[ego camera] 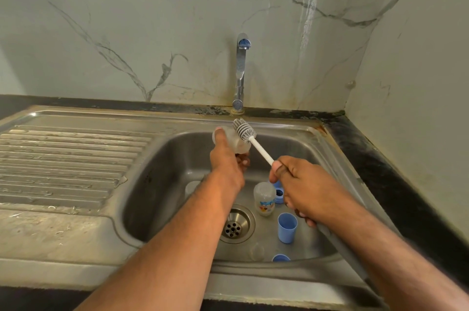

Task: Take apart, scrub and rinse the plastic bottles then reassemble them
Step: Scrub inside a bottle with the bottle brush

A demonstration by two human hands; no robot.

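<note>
Bottle (229, 139), clear plastic and without its top, was held above the steel sink (162, 166) in the left hand (225, 160), whose fingers (243, 159) and thumb were curled round its body. At far left, the ribbed drainboard (66, 158) of the sink unit was wet. A grey silicone bottle brush (244, 131) lay against the outside of the held bottle, its white stem running down to the right hand (304, 188), which was closed round the handle. Behind them a chrome tap (240, 72) rose from the back of the black counter (396, 171), against a marbled wall. On the sink floor the drain strainer (234, 225) sat below the left forearm. Just right of it lay a second clear bottle (264, 199) with a printed label, a blue collar ring (279, 195) touching it. Nearer the front stood a blue cap (287, 228), open end up. A clear teat (256, 252) and another blue piece (280, 258), partly hidden, lay by the front wall.
</note>
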